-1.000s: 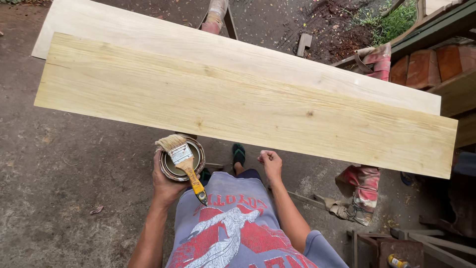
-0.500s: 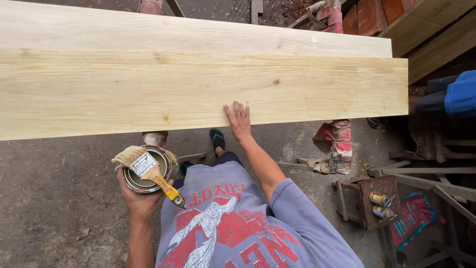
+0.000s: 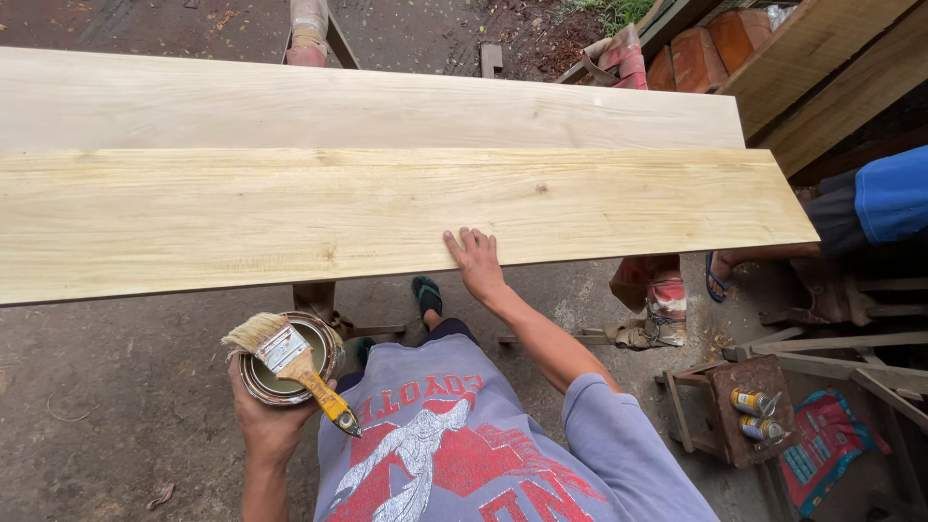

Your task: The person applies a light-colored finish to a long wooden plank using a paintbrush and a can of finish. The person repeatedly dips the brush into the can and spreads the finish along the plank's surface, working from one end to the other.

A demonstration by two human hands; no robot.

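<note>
Holding: left hand grips one tin, one brush across it.
Boards: two planks; right hand flat, open, on the nearer.

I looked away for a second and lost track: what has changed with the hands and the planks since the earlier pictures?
The right hand came up from under the near plank and now lies flat on its near edge. Nothing was picked up or let go. The left hand still holds the open tin with the brush across its top; both planks lie side by side as before.
</note>
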